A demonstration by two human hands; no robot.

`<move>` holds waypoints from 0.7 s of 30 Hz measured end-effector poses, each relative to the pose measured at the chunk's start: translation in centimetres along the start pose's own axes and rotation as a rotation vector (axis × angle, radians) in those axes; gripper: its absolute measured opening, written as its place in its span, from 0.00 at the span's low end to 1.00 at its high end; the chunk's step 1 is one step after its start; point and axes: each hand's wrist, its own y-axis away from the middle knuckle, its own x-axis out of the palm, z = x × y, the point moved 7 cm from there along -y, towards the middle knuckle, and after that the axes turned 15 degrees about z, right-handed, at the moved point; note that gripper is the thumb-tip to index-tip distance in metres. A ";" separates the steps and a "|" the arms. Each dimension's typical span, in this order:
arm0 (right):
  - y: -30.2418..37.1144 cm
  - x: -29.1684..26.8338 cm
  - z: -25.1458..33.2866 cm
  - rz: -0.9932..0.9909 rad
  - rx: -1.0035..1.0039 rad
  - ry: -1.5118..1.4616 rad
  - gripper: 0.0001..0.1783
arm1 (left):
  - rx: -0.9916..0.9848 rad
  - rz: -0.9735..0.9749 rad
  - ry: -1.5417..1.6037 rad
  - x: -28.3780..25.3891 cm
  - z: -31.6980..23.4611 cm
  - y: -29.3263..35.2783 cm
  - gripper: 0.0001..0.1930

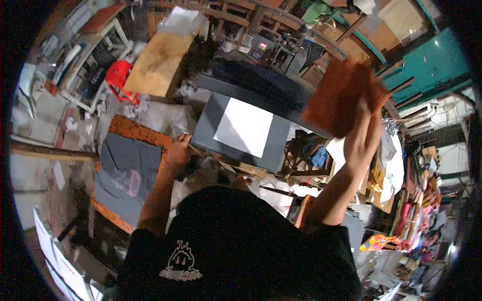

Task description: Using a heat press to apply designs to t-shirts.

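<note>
At the left, my left hand (pixel 178 151) is closed at the upper right corner of an orange-edged board (pixel 143 131). Dark grey cloth (pixel 123 160) with a faint pinkish mark lies over that board. My right hand (pixel 365 133) is raised at the right, its fingers wrapped on the edge of a reddish-brown panel (pixel 334 98), which is blurred by motion. Between my hands a dark grey flat surface (pixel 206 123) carries a white sheet (pixel 246 125), partly in shadow.
Beyond the grey surface lies a heap of dark cloth (pixel 261 83). A tan board (pixel 158 62) and a red plastic stool (pixel 119 78) stand at the far left. Piled coloured fabrics (pixel 416 210) fill the right side. A teal panel (pixel 432 67) is at the far right.
</note>
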 end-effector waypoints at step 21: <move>21.7 13.8 -25.2 0.533 0.356 0.571 0.28 | -0.028 -0.072 -0.036 -3.0 0.7 -1.0 0.11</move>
